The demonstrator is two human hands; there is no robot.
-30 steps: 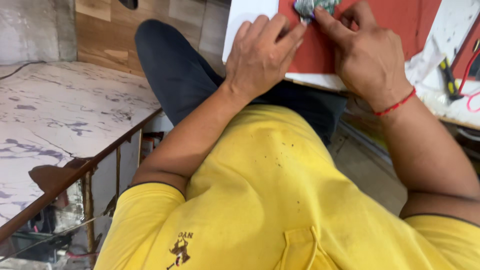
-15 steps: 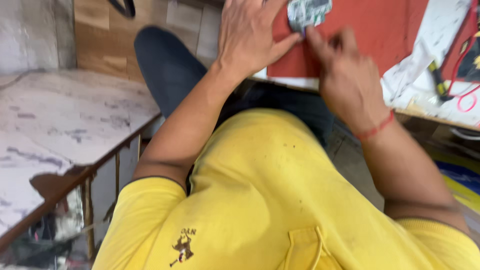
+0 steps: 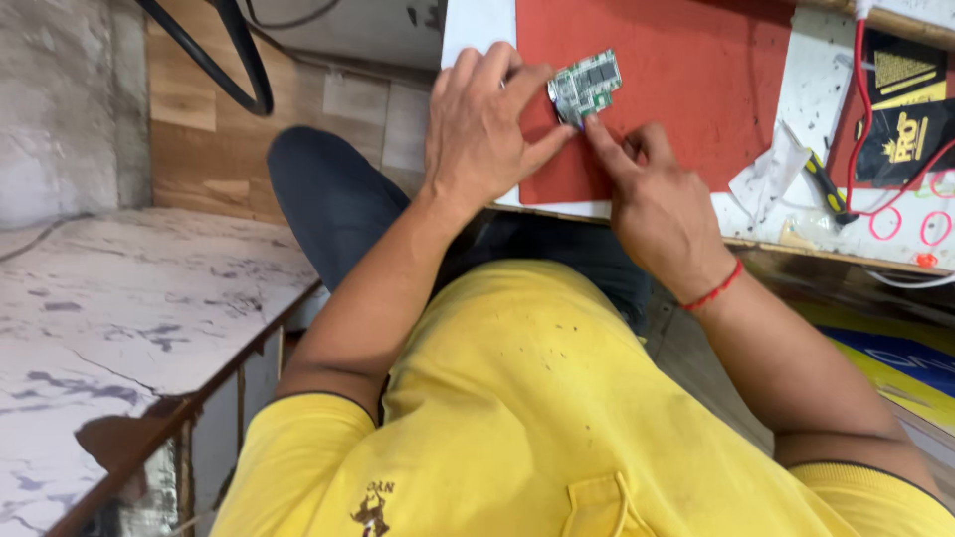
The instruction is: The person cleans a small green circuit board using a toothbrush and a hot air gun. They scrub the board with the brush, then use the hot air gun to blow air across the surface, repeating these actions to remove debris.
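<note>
While a small green circuit board is lying on the red work mat at the far edge of the scene, the left hand is pinching its left end between thumb and fingers, and the right hand is pressing a fingertip against its near edge, the other fingers curling in. A red thread bracelet is circling the right wrist. Further right, a yellow-handled tool and crumpled white paper are sitting on the white bench top.

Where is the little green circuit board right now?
In the head view, the small green circuit board lies near the top middle on the red mat, pinched between the left hand and the right hand.
</note>
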